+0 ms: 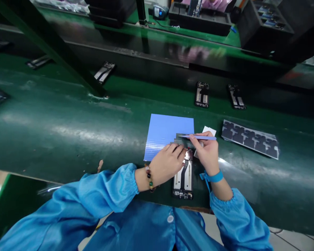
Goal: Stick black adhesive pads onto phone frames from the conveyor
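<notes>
An opened phone body (182, 179) lies upright in front of me near the table's front edge. My left hand (169, 162) rests over its upper left part, fingers bent; what its fingertips touch is hidden. A pair of light purple tweezers (205, 137) is held in my right hand (208, 153), tips pointing left over a small dark sheet (181, 138). That sheet overlaps a blue square sheet (170, 125). Beside my right hand is a white piece of paper (209, 130).
A sheet of black stickers (249, 137) lies at the right. Behind, several phone bodies (202, 94) sit on a green strip. A slanted green post (68, 66) stands at the left. Past the ledge are black trays (199, 22) and a person's pink sleeve.
</notes>
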A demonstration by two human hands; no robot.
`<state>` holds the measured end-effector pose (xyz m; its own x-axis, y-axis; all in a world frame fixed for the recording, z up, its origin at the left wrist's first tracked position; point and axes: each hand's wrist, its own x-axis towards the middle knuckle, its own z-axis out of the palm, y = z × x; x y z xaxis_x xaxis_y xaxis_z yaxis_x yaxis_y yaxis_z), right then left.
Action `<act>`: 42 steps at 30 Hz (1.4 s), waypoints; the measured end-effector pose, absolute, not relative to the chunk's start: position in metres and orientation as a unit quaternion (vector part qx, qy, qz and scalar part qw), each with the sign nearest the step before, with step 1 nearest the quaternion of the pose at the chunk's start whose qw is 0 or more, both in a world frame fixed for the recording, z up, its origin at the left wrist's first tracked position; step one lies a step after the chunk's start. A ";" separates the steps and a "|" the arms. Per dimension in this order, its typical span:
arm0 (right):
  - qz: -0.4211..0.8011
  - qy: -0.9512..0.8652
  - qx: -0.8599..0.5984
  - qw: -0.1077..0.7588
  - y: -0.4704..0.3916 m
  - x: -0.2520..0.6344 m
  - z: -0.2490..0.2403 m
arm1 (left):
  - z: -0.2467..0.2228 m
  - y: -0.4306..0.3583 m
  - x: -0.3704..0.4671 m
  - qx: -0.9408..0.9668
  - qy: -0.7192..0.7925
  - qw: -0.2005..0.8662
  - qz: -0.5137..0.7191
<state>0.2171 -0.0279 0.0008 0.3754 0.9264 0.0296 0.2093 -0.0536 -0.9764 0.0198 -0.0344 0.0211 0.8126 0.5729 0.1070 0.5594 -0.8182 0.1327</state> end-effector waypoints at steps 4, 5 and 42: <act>0.326 -0.455 -0.651 0.513 -0.029 0.203 0.004 | 0.018 -0.040 0.021 0.949 0.305 0.032 0.076; 0.324 -0.452 -0.652 0.516 -0.029 0.202 0.004 | 0.018 -0.040 0.021 0.949 0.304 0.034 0.078; 0.306 -0.355 -0.651 0.598 -0.107 0.223 0.000 | 0.014 -0.019 -0.002 0.964 0.213 0.082 0.138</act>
<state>0.2234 -0.1071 0.0003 0.5612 0.8273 0.0268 0.0968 -0.0335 -0.9947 -0.0016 -0.0190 0.0139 0.8710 0.4338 0.2309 0.3886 -0.8956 0.2167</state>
